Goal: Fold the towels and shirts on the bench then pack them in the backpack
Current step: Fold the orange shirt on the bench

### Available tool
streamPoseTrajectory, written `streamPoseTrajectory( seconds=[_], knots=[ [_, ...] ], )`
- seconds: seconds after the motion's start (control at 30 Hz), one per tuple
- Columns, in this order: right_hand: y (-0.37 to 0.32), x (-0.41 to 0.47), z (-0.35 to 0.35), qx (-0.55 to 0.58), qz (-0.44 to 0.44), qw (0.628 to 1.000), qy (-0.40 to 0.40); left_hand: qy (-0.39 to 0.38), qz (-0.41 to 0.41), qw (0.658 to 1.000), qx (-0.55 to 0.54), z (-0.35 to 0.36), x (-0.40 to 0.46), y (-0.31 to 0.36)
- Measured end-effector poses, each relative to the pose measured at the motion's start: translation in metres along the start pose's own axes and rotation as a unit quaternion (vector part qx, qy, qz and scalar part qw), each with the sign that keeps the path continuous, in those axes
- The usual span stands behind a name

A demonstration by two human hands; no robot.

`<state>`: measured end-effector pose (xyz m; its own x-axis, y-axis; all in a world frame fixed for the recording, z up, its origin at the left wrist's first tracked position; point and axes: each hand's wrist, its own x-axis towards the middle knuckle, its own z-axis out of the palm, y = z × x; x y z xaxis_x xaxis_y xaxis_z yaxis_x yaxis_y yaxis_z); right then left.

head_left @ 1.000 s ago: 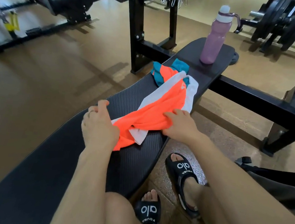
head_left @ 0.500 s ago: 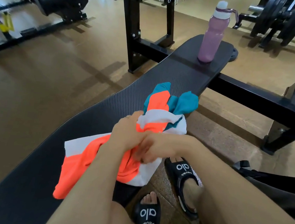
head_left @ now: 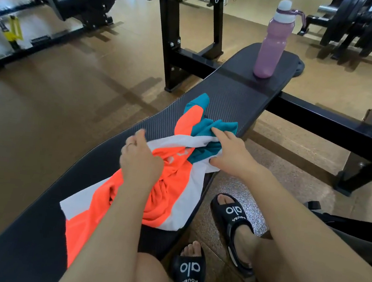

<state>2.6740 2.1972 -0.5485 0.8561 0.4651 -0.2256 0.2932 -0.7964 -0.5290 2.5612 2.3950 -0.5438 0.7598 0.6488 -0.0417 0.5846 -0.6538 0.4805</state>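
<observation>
Fabric of the crumpled shirt is gripped by the left hand, whose fingers are curled down into the orange middle of the cloth, a ring being seen on one finger. The teal part at the far end of the shirt is pinched by the right hand, with the forefinger stretched over the top of the bunch and the thumb tucked beneath it at the white band. The shirt, banded in orange, white and teal, is spread lengthwise along the black padded bench, its near end lying flat and its far end bunched up. A pink water bottle is stood upright at the far end of the bench, well apart from the shirt. Two feet in black slides are planted on the floor beside the bench.
</observation>
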Motion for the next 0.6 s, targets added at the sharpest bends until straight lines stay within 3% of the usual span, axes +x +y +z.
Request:
streamPoseTrajectory(
  seconds=[0.1, 0.2, 0.27, 0.37, 0.47, 0.6],
  knots=[
    [-0.006, 0.000, 0.002, 0.074, -0.029, 0.997, 0.001, -0.010, 0.194, 0.981, -0.023, 0.019, 0.006, 0.023],
    [-0.004, 0.000, -0.002, 0.093, -0.029, 0.995, 0.005, -0.031, 0.238, 0.971, 0.009, 0.036, 0.008, 0.037],
    [0.004, 0.004, -0.004, 0.090, -0.017, 0.996, -0.006, -0.019, 0.206, 0.978, 0.000, 0.036, 0.008, 0.044],
    [0.004, 0.004, -0.007, 0.079, -0.024, 0.996, 0.025, -0.041, 0.135, 0.980, -0.142, 0.025, 0.011, 0.052],
    [0.006, 0.009, -0.013, 0.052, 0.003, 0.997, 0.064, -0.064, 0.043, 0.961, -0.266, 0.006, 0.008, 0.054],
    [0.006, 0.016, -0.018, 0.013, -0.052, 0.999, 0.011, -0.088, -0.077, 0.929, -0.351, -0.008, 0.004, 0.040]
  ],
)
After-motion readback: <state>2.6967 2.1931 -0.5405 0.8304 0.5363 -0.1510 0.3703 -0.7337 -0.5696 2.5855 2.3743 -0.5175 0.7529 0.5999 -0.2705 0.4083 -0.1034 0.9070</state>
